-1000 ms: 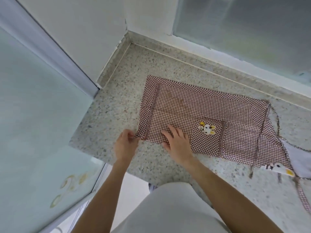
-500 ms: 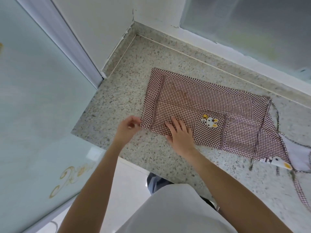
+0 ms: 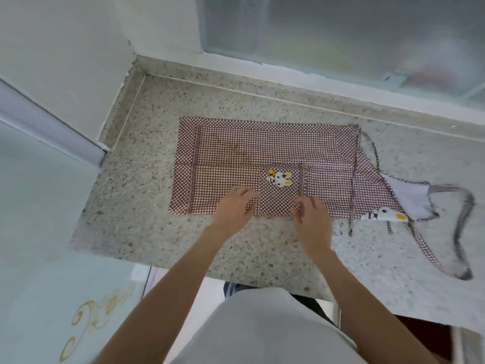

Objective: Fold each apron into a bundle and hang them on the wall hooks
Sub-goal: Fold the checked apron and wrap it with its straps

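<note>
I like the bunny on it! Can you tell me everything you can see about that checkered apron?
The apron looks like thin cloth in small brown-and-white checks, with darker trim bands. It lies flat on the speckled stone counter, folded into a long rectangle. A pocket near its front edge carries a bunny patch; a second animal patch sits at the right end, where pale lining shows and the neck strap loops loosely over the counter. The left hand and right hand both rest on its near edge.
</note>
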Action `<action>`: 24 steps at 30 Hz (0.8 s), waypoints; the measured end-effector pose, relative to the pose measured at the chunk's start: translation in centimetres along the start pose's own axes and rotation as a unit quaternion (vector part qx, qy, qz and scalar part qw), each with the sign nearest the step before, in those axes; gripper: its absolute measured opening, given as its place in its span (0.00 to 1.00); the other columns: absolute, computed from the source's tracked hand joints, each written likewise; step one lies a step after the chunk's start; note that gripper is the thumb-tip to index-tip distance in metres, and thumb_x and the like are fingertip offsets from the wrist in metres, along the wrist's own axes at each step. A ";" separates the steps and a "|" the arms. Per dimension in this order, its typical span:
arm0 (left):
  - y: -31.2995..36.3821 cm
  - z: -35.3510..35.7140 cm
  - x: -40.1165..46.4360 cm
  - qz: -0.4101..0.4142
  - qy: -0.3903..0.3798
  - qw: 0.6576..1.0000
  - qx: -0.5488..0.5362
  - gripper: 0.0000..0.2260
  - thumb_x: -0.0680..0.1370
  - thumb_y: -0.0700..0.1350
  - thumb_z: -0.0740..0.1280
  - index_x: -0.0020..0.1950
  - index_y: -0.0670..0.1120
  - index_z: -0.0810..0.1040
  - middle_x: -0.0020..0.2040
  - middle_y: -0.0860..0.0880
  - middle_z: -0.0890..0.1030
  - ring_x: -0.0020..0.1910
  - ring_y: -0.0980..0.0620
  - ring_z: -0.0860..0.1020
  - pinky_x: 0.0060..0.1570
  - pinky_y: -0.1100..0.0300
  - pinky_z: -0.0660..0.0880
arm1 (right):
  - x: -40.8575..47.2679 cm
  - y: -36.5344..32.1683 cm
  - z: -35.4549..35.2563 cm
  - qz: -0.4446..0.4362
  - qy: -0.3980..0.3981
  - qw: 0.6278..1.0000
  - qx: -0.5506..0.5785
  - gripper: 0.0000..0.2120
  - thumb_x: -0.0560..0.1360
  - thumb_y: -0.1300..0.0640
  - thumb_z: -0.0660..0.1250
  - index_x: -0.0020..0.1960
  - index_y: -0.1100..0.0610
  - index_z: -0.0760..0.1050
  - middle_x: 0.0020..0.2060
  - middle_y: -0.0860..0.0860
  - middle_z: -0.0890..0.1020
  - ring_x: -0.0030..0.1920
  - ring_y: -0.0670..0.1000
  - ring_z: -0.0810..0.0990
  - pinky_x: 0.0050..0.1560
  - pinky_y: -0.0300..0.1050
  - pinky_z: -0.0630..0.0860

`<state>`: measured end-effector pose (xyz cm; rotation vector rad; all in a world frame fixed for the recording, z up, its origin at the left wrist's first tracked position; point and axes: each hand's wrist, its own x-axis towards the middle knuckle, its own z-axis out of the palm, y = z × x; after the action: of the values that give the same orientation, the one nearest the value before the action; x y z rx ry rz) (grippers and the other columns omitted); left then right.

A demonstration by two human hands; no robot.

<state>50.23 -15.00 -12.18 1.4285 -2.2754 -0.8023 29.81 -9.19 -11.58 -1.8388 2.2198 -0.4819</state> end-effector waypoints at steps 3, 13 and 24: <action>4.3 3.5 3.5 0.044 -0.093 0.994 0.025 0.13 0.78 0.46 0.63 0.62 0.48 0.75 0.62 0.49 0.75 0.63 0.49 0.70 0.65 0.56 0.65 | -0.3 7.0 -2.7 0.185 0.010 0.983 -0.010 0.10 0.74 0.55 0.68 0.52 0.59 0.75 0.45 0.55 0.78 0.47 0.57 0.76 0.42 0.50 0.73; 11.3 11.1 8.3 -0.024 -0.138 0.986 0.092 0.18 0.76 0.52 0.65 0.66 0.52 0.70 0.63 0.49 0.68 0.65 0.49 0.64 0.62 0.52 0.70 | 3.8 16.2 -5.2 0.170 -0.203 0.964 -0.016 0.09 0.77 0.52 0.62 0.53 0.56 0.74 0.45 0.54 0.80 0.47 0.56 0.79 0.40 0.44 0.71; 14.3 12.7 10.0 -0.124 -0.139 0.977 0.107 0.23 0.72 0.44 0.69 0.66 0.51 0.70 0.64 0.47 0.68 0.66 0.46 0.64 0.64 0.52 0.66 | 15.9 30.2 -13.9 0.219 0.089 0.969 0.076 0.07 0.77 0.59 0.62 0.51 0.60 0.77 0.42 0.58 0.83 0.44 0.58 0.80 0.44 0.46 0.73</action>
<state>28.70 -15.56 -13.42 1.8268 -2.4849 -0.9024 -5.85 -18.32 -9.74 -1.2197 2.5261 -0.7222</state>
